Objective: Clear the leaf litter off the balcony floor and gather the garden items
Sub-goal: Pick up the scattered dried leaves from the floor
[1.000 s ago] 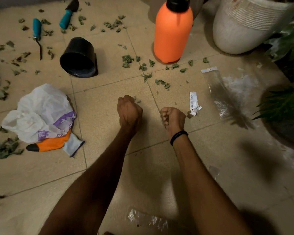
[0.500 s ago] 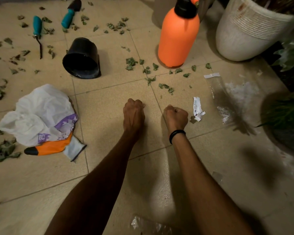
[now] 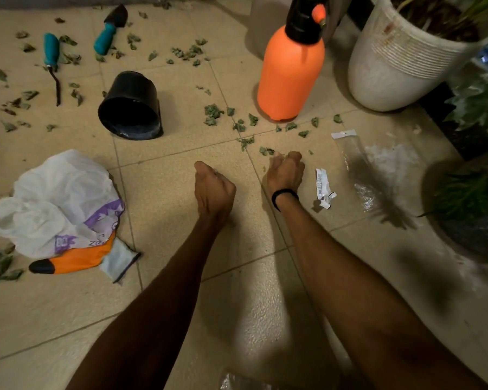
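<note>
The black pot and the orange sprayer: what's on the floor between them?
Only a few scattered green leaf bits on the tile floor, as the head view shows.

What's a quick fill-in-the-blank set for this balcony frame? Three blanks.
1. The black pot lies on its ____.
2. The spray bottle beside the white planter is coloured ____.
3. The orange glove lies partly under the white plastic ____.
Missing words: side; orange; bag.
</note>
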Motion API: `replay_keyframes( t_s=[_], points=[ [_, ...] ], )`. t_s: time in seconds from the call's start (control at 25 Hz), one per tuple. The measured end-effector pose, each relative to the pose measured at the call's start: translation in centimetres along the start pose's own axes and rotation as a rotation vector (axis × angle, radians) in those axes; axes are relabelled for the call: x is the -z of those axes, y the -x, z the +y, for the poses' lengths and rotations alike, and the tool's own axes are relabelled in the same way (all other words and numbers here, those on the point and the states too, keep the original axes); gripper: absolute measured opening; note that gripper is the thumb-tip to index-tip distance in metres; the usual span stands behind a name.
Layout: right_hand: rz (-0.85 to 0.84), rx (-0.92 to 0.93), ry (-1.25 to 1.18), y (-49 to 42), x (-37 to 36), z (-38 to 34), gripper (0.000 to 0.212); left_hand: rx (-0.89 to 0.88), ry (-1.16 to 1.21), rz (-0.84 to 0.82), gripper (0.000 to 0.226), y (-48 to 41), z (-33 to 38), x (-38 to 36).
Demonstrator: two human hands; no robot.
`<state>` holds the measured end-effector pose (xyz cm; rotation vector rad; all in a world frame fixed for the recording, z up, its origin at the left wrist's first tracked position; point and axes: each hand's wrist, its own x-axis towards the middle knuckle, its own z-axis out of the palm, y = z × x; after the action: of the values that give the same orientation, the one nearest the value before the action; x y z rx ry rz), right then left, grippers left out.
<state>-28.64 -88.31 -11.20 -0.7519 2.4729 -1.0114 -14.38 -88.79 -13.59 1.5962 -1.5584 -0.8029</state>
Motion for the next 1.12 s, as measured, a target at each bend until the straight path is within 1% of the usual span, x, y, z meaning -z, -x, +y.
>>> replay_keyframes(
  t_s=[0.08,0.16,0.2,0.28,0.36,0.44,0.48,0.56,0.68,0.72,0.8,0.88,1.0,1.08,1.12],
  points=[
    [-0.065,0.098,0.162,-0.9,-0.5,0.0,0.045,-0.035,0.055,-0.013,0.008,-0.5,0.6,-0.2],
    [-0.083,0.178,0.364,-1.5,-0.8,0.3,0.038,-0.045,0.069,-0.028,0.008,-1.3,1.1,-0.6],
    [-0.081,0.191,0.416,-1.5,-0.8,0.4,0.035,-0.033,0.064,-0.049,0.008,-1.7,1.3,-0.9],
    [-0.059,0.168,0.410,-1.3,-0.8,0.7,0.034,-0.015,0.026,-0.112,0.019,-2.6,2.1,-1.8],
    [-0.049,0.088,0.293,-0.8,-0.1,0.9,0.034,-0.055,-0.075,-0.178,0.033,-3.5,3.0,-2.9],
    [-0.062,0.008,0.153,-0.7,0.6,0.9,0.039,-0.157,-0.236,-0.224,0.035,-4.4,3.6,-4.2],
    [-0.067,0.006,0.123,-0.9,0.9,0.6,0.042,-0.204,-0.319,-0.239,0.032,-5.0,3.8,-4.8],
    [-0.062,0.076,0.181,-1.8,1.1,-0.2,0.043,-0.266,-0.435,-0.249,0.024,-6.1,3.9,-5.8],
    [-0.088,0.231,0.341,-2.7,0.2,-1.3,0.032,-0.332,-0.534,-0.232,0.024,-7.3,3.0,-6.6],
    [-0.102,0.295,0.381,-2.6,-0.4,-1.5,0.031,-0.352,-0.555,-0.231,0.025,-7.4,2.7,-6.6],
    [-0.113,0.369,0.426,-2.2,-1.5,-1.4,0.038,-0.400,-0.615,-0.256,0.029,-7.4,1.9,-6.8],
    [-0.073,0.388,0.479,-2.0,-2.1,-1.3,0.037,-0.471,-0.684,-0.284,0.037,-7.3,1.3,-7.0],
    [-0.069,0.397,0.572,-2.2,-2.8,-1.2,0.025,-0.566,-0.700,-0.309,0.047,-7.5,1.3,-7.3],
    [-0.092,0.346,0.554,-2.3,-2.6,-1.3,0.024,-0.600,-0.717,-0.348,0.039,-7.9,1.6,-7.5],
    [-0.102,0.302,0.485,-2.2,-2.4,-1.2,0.025,-0.601,-0.715,-0.364,0.032,-8.2,1.8,-7.6]
  ],
)
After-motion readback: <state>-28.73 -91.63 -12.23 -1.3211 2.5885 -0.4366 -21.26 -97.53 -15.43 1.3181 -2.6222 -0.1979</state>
